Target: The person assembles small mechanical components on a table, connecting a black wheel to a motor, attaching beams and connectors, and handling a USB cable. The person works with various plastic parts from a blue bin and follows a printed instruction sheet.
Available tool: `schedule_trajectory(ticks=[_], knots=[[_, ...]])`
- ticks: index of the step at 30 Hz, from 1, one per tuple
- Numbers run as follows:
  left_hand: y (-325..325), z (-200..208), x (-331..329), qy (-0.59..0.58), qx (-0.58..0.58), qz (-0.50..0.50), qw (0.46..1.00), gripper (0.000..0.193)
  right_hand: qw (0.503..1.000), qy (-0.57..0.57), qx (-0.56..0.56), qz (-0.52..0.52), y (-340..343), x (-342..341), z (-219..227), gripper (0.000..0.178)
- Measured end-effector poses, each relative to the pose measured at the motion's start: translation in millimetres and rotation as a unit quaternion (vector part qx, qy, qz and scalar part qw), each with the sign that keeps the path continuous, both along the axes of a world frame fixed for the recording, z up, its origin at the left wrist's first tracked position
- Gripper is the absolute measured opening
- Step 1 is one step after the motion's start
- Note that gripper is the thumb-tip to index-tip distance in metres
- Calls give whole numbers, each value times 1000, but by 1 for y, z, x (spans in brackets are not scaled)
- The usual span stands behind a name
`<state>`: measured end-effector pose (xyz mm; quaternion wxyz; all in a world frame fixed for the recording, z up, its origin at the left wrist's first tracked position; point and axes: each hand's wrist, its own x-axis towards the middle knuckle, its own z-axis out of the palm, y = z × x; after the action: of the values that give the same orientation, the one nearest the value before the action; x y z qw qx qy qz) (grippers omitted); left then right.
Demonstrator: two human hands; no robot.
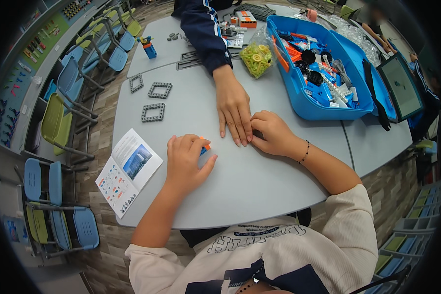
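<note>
Resting on the grey table, my left hand (pixel 183 157) has bent fingers and its thumb spread away from them. A small orange-and-blue block (pixel 207 146) shows beside its index finger, partly hidden by it. My right hand (pixel 274 132) has its fingers curled and the thumb and index tips brought together; whatever they pinch, if anything, is hidden. Those tips meet the fingertips of another person's hand (pixel 234 108), which lies flat on the table from a dark blue sleeve. An open booklet (pixel 130 169) with a building photo lies left of my left hand.
Three grey rectangular beam frames (pixel 153 112) lie at the left. A blue-and-orange block piece (pixel 149 48) stands farther back. An open blue bin (pixel 318 110) full of building parts stands at right, beside a bag of yellow-green pieces (pixel 256 60). Chairs (pixel 59 122) line the left.
</note>
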<state>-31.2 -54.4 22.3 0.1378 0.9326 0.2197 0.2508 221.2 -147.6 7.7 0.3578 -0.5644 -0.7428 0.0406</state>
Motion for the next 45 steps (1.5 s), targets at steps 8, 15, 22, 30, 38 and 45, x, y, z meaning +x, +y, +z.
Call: schedule_trajectory(ticks=[8,15,22,30,38,45], knots=[[-3,-1,0,-10,-2,-9,1000,26,997,6,-27,-76,3,2,-6,13],[0,-1,1,-13,-18,-9,1000,23,972,180,-63,-136,13,2,-8,14],[0,-1,1,-19,-27,-10,999,23,979,165,-63,-105,6,3,-9,14],[-2,2,1,-39,-13,-3,999,23,992,87,-64,-67,9,-7,0,16],[1,2,3,-54,-5,26,998,20,998,54,-19,-24,42,-37,-6,26],[2,6,2,-64,-14,35,997,18,1000,-9,12,-22,73,-56,-8,35]])
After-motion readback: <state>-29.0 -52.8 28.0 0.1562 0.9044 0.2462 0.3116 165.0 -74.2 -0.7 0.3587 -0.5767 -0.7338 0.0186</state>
